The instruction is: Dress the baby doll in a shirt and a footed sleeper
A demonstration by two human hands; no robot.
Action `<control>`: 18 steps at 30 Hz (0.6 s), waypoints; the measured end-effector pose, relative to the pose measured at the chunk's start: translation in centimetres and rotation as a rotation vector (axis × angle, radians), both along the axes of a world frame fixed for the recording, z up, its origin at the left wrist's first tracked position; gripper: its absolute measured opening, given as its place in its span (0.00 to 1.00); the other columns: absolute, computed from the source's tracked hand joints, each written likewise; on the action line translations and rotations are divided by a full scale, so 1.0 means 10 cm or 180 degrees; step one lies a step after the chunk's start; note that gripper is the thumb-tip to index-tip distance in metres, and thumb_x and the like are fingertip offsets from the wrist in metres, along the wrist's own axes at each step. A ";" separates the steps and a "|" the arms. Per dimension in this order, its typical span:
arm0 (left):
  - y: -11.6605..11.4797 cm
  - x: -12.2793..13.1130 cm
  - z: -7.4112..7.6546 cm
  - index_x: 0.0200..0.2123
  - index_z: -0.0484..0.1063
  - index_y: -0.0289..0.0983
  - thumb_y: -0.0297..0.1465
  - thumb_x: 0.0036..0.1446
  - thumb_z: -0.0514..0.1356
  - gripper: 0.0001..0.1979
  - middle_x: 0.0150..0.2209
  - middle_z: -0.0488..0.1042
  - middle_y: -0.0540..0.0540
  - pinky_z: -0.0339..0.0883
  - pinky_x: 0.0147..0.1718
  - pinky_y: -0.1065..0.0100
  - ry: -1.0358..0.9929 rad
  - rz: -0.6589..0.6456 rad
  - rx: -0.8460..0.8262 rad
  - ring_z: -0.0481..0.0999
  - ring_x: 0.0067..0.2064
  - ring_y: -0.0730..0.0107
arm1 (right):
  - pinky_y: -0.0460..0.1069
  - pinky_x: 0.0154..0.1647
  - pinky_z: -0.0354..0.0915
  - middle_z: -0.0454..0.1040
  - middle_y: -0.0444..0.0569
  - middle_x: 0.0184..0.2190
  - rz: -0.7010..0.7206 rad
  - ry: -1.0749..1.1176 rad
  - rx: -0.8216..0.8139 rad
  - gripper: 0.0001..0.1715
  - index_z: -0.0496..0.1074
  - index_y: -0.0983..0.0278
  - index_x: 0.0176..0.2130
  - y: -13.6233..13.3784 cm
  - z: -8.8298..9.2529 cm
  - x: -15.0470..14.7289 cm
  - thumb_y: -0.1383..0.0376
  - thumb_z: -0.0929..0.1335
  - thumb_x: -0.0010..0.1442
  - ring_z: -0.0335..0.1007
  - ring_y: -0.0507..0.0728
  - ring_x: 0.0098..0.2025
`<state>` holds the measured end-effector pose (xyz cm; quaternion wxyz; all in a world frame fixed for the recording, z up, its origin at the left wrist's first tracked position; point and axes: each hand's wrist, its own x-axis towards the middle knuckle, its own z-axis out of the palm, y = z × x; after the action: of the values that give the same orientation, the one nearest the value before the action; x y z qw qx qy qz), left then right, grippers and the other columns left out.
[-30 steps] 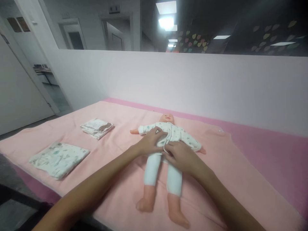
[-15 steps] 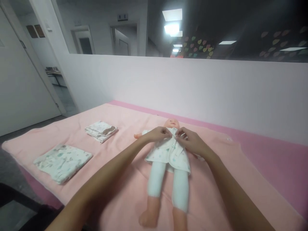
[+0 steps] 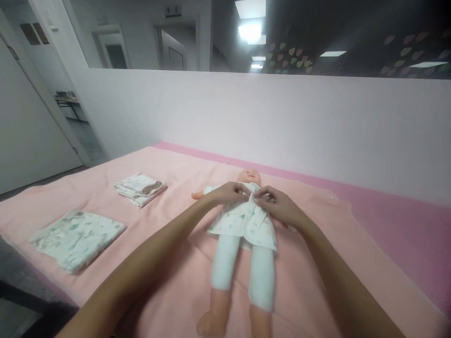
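Note:
A baby doll lies on its back with its feet toward me. It wears a white printed jacket with a front opening, and plain white leggings. My left hand pinches one side of the jacket's front opening at the chest. Facing it, my right hand has its fingers closed on the other side of the opening. The fingertips are close together, and the small fastening between them is too small to make out. The doll's right arm stretches out to the left; its other arm is mostly hidden behind my right hand.
A pink blanket covers the table under the doll. Two folded printed cloths lie to the left, a smaller one behind a larger one. A white wall with a dark window rises behind the table's far edge.
The view has shifted slightly, so the folded cloths sit further left and lower parts show differently. Both hands stay at the jacket's front, with only small finger movement.

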<state>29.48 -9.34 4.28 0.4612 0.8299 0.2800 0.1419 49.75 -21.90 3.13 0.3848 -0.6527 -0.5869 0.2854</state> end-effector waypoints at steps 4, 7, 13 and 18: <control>-0.02 0.02 0.01 0.46 0.81 0.37 0.38 0.55 0.65 0.17 0.37 0.74 0.47 0.61 0.33 0.70 -0.0042 0.0108 -0.0157 0.72 0.37 0.67 | 0.47 0.34 0.67 0.78 0.46 0.39 -0.0043 -0.0066 0.0058 0.17 0.76 0.57 0.48 0.00 0.00 -0.02 0.53 0.71 0.63 0.74 0.56 0.37; 0.00 0.02 -0.02 0.43 0.81 0.37 0.37 0.55 0.64 0.15 0.38 0.76 0.47 0.62 0.35 0.69 -0.0071 0.0110 -0.0152 0.73 0.40 0.66 | 0.47 0.30 0.65 0.78 0.47 0.39 -0.0063 -0.0128 0.0146 0.16 0.75 0.58 0.47 -0.01 0.02 -0.05 0.53 0.71 0.62 0.72 0.55 0.36; 0.06 0.02 -0.06 0.42 0.81 0.37 0.39 0.54 0.65 0.15 0.40 0.78 0.46 0.64 0.37 0.69 -0.0111 -0.0003 -0.0334 0.74 0.40 0.66 | 0.48 0.32 0.66 0.79 0.47 0.40 -0.0036 -0.0172 0.0316 0.15 0.76 0.58 0.45 -0.02 0.04 -0.08 0.53 0.71 0.61 0.73 0.55 0.35; 0.08 0.02 -0.05 0.42 0.82 0.39 0.39 0.53 0.67 0.15 0.41 0.78 0.47 0.64 0.35 0.70 -0.0069 0.0110 -0.0530 0.74 0.39 0.68 | 0.51 0.39 0.69 0.80 0.48 0.41 -0.0118 -0.0143 0.0633 0.15 0.78 0.59 0.42 0.07 -0.06 -0.06 0.52 0.73 0.60 0.74 0.56 0.37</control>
<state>29.70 -8.59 3.76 0.5291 0.7821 0.3001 0.1351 49.13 -21.22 2.50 0.4396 -0.6282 -0.6087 0.2039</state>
